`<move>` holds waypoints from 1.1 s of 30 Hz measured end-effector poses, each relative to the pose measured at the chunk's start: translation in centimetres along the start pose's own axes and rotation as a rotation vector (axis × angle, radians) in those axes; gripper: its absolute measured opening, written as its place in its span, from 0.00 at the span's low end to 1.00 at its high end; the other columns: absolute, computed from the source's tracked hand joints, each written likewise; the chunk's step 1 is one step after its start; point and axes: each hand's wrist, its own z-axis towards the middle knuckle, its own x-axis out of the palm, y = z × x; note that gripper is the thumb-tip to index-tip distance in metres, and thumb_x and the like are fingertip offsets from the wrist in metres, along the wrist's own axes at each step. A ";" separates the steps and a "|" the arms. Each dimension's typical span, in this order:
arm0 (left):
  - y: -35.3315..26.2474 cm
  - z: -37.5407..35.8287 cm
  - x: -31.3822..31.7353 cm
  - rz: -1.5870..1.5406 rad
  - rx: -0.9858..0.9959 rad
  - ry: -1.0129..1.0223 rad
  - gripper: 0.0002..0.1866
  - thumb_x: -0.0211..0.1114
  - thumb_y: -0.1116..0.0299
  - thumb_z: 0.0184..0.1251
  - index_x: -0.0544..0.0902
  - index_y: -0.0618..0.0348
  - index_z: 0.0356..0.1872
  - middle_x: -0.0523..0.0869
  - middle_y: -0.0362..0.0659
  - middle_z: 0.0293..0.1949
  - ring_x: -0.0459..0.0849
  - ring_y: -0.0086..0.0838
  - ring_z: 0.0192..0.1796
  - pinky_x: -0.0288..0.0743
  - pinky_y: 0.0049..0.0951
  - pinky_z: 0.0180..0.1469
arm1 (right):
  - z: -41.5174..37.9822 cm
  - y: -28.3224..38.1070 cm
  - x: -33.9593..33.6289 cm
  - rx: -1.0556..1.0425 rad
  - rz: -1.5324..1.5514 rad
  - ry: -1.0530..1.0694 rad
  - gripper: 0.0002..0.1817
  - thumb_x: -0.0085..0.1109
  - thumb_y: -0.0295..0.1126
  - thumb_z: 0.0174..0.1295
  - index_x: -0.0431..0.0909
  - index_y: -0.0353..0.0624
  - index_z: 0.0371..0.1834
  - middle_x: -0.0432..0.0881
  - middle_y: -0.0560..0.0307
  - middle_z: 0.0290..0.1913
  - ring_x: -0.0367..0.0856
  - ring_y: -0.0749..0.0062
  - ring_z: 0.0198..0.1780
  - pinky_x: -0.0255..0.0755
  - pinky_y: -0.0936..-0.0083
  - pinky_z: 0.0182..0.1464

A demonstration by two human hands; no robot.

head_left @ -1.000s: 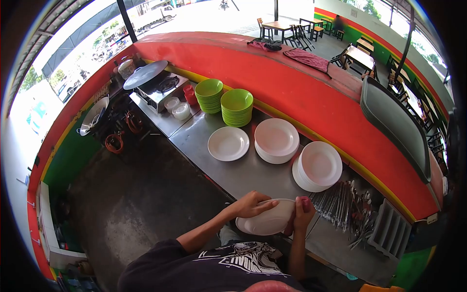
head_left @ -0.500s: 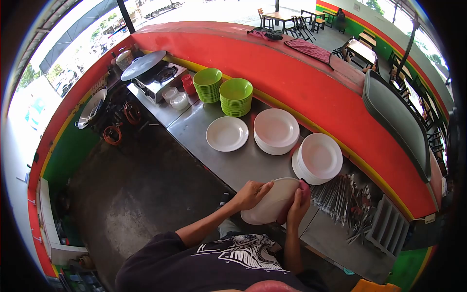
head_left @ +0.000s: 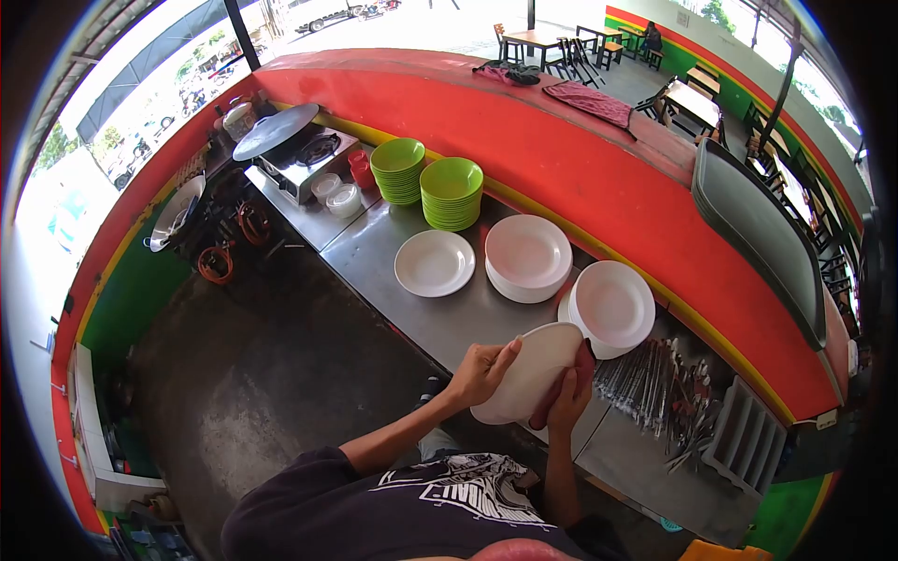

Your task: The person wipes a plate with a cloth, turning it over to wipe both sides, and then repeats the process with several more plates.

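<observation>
The left hand is gripping the near rim of a tilted white plate, its fingers curling over the edge. The right hand is pressing against the plate's underside. Just beyond the fingers, stacks of white plates are sitting on the steel counter, with cutlery lying to their right.

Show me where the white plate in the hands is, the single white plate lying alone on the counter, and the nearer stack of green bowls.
white plate in the hands [head_left: 531, 369], head view, on its tilted underside.
single white plate [head_left: 434, 263], head view, on its centre.
nearer stack of green bowls [head_left: 452, 179], head view, inside the top bowl.
</observation>
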 end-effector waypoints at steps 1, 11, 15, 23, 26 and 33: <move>0.1 0.1 0.0 -0.030 0.003 -0.040 0.32 0.49 0.50 0.83 0.74 0.68 0.23 0.64 0.33 0.14 0.59 0.16 0.23 0.56 0.29 0.22 | -0.2 0.1 0.4 -0.031 0.008 -0.005 0.27 0.48 0.34 0.72 0.65 0.30 0.72 0.72 0.42 0.69 0.69 0.58 0.71 0.60 0.62 0.73; 1.3 0.8 2.5 -0.530 -0.072 -0.465 0.30 0.46 0.48 0.84 0.75 0.58 0.22 0.69 0.27 0.21 0.59 0.10 0.25 0.52 0.22 0.24 | -3.0 0.2 3.0 -0.078 0.033 0.010 0.32 0.53 0.33 0.67 0.62 0.29 0.73 0.71 0.40 0.70 0.66 0.51 0.74 0.58 0.58 0.74; 0.5 0.8 2.9 -0.541 -0.101 -0.407 0.32 0.44 0.45 0.84 0.79 0.64 0.27 0.73 0.28 0.24 0.64 0.14 0.25 0.59 0.22 0.26 | -3.3 2.3 3.9 -0.384 -0.404 0.167 0.35 0.58 0.33 0.64 0.62 0.27 0.73 0.67 0.36 0.73 0.59 0.41 0.78 0.50 0.51 0.77; 0.0 -0.5 2.5 0.055 -0.096 -0.037 0.34 0.42 0.46 0.83 0.80 0.72 0.36 0.80 0.54 0.21 0.77 0.36 0.25 0.73 0.42 0.34 | -0.9 3.9 4.2 -0.241 -0.232 0.216 0.33 0.60 0.32 0.62 0.68 0.27 0.69 0.66 0.34 0.74 0.55 0.35 0.79 0.47 0.45 0.78; 0.2 -0.9 2.3 0.109 -0.105 0.038 0.34 0.41 0.46 0.83 0.81 0.72 0.38 0.80 0.55 0.22 0.78 0.35 0.26 0.73 0.41 0.35 | -0.9 4.8 3.7 -0.345 -0.353 0.255 0.33 0.60 0.33 0.61 0.69 0.27 0.68 0.67 0.36 0.74 0.55 0.35 0.78 0.48 0.44 0.77; 0.7 0.1 2.0 -0.223 -0.061 -0.221 0.35 0.41 0.45 0.84 0.82 0.73 0.39 0.82 0.44 0.26 0.73 0.22 0.33 0.73 0.33 0.38 | -4.5 4.5 2.6 -0.529 -0.603 0.523 0.35 0.63 0.35 0.57 0.71 0.33 0.69 0.67 0.41 0.75 0.51 0.32 0.79 0.43 0.41 0.78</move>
